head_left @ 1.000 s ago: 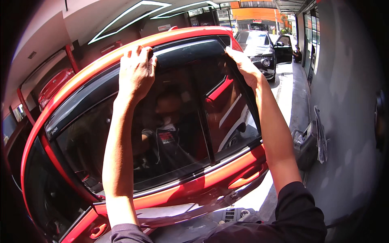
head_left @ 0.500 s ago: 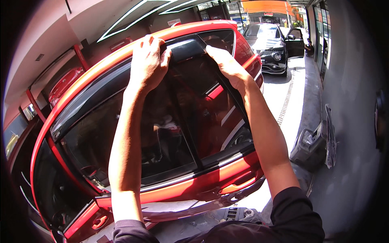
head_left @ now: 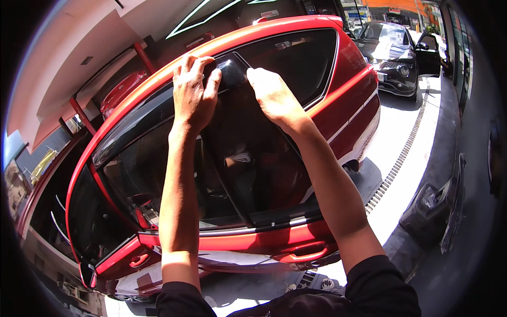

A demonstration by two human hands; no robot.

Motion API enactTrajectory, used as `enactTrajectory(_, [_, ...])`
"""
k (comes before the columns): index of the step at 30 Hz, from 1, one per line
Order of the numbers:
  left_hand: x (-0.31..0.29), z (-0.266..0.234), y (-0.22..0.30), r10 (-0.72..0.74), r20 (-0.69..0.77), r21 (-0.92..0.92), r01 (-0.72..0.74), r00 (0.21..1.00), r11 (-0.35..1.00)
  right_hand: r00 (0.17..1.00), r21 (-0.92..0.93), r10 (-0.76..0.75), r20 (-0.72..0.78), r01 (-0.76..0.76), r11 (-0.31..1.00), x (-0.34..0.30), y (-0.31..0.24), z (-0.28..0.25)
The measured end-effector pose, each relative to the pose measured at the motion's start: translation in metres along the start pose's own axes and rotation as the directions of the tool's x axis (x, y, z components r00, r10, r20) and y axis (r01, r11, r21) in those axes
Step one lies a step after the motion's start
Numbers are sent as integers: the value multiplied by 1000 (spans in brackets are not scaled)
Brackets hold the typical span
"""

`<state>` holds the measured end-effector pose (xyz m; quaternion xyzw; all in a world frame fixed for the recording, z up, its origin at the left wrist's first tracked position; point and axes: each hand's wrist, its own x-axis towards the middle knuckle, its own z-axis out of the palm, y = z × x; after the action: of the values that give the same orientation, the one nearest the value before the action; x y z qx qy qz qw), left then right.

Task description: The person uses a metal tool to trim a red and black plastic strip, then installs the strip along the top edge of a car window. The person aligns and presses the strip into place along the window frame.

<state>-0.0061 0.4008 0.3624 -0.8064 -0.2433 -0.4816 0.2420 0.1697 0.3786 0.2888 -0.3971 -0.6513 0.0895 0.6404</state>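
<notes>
A red car [head_left: 346, 87] stands before me, its rear side door [head_left: 253, 238] close to me with dark glass [head_left: 253, 153]. My left hand [head_left: 191, 98] grips the top of the door's window frame; its fingers curl over the upper edge and its thumb lies on the near side. A glossy black strip, like a window visor [head_left: 231, 73], runs along the frame between my hands. At that strip's rear end my right hand [head_left: 272, 98] is closed on the frame corner, thumb toward me and fingertips hidden behind. Both arms are raised and stretched forward.
Behind the red car, at the far right, a black car [head_left: 393, 58] has a door open. A floor drain grate [head_left: 396, 171] runs alongside. A dark bin [head_left: 430, 206] stands by the grey wall [head_left: 475, 148] on the right. Another red car [head_left: 124, 90] is at the back left.
The view has shifted, and the door's rear edge now lies nearer the car body. Both hands stay on the frame, and my right hand appears closer to my left.
</notes>
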Motion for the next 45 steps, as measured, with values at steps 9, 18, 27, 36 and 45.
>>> enactTrajectory(9, [9,7,9,31,7,-23,-31,999,999,1000,-9,9,11,-9,1000,-2,-3,-6])
enactTrajectory(18, [11,21,32,48,-61,35,-45,997,998,982,-101,99,162,-84,991,-6,-14,-9])
enactTrajectory(27, [5,29,32,77,-91,83,-70,993,994,990,-86,52,135,-40,995,-11,-11,-11])
enactTrajectory(36, [3,22,37,77,-33,153,-71,996,986,987,-57,100,125,-93,994,-14,-18,-16])
enactTrajectory(45, [5,21,39,45,-101,47,-41,994,998,986,95,-20,163,5,995,18,8,1])
